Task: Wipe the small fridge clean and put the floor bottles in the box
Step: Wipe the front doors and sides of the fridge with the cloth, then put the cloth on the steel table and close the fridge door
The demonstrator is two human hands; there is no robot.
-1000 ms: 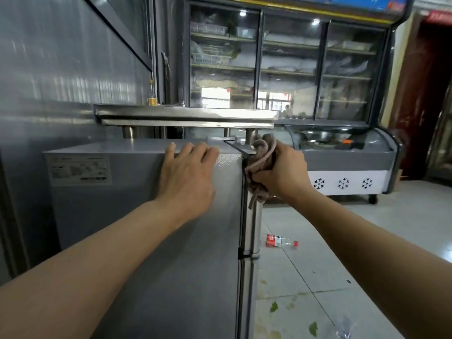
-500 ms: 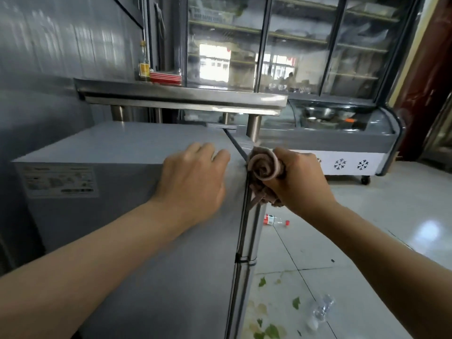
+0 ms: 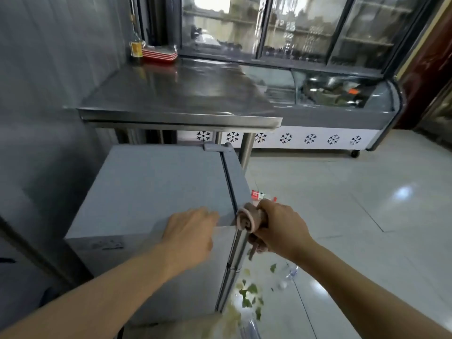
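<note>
The view has risen and tipped down: the fridge (image 3: 156,192) top, edge-on a second ago, now shows in full, as does the steel table (image 3: 176,94) top behind it. The left hand (image 3: 189,237) has slid toward the near edge (blurred, so its contact is unclear). The right hand (image 3: 278,228) and its rag (image 3: 247,220) have turned onto the top front corner. A clear bottle (image 3: 288,277) and green scraps (image 3: 249,293) have come into sight on the floor.

Single head view, high; looks forward and down, close over the small fridge (image 3: 156,189) top, floor beyond.
</note>
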